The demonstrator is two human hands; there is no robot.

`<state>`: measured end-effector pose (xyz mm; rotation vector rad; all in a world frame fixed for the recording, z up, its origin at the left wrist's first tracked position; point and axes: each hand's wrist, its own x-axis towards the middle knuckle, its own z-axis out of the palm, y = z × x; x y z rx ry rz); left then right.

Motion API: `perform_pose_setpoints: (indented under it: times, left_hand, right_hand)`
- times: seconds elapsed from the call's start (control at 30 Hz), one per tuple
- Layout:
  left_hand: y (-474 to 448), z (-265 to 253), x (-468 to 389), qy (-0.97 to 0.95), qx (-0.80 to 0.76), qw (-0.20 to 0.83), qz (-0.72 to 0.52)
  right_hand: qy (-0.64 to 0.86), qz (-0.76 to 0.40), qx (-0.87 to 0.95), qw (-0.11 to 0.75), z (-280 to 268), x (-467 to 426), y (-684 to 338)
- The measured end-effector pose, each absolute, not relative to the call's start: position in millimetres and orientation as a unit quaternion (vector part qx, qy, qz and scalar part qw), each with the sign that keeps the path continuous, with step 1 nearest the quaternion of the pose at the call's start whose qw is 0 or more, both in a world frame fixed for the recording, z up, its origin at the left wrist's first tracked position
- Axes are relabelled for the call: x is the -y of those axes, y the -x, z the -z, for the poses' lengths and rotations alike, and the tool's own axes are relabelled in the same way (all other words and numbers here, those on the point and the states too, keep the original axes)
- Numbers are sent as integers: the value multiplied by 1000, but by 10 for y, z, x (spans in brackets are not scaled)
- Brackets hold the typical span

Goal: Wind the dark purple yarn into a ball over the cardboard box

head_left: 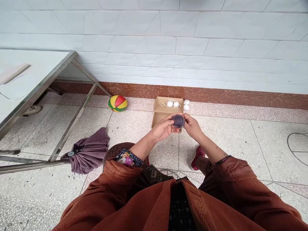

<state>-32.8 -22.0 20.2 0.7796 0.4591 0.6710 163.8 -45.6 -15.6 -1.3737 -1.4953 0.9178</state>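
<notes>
A small dark purple-grey ball of yarn (178,121) is held up in front of me. My left hand (163,129) cradles it from the left, with fingers wrapped around its underside. At its right edge, the fingers of my right hand (192,127) are closed in a pinch against the yarn; whether they grip a loose strand is too small to tell. Below and behind the hands lies an open cardboard box (157,117), partly hidden by them. White yarn balls (170,103) with a loose strand rest in its raised lid part.
More white balls (186,104) sit right of the box on the speckled floor. A colourful ball (117,103) lies by the wall. To the left are a folded purple umbrella (90,150) and a metal-framed table (48,61). A wire ring (297,146) is at the right.
</notes>
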Motion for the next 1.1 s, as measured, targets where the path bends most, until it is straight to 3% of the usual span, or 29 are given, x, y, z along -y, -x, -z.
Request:
perform_pose_setpoints:
  times: [0.5, 0.7, 0.9, 1.1]
  left_hand:
    - [318, -116, 137, -432, -333, 744, -386]
    - [285, -92, 140, -487, -425, 654, -393]
    - [266, -125, 219, -514, -355, 702, -342]
    - [298, -115, 155, -434, -330, 750, -374]
  right_hand:
    - [494, -251, 743, 375, 272, 565, -1632]
    - [442, -225, 762, 416, 37, 612, -1680]
    - [533, -228, 663, 474, 78, 420, -1764]
    - [516, -292, 689, 418, 262, 479, -1651]
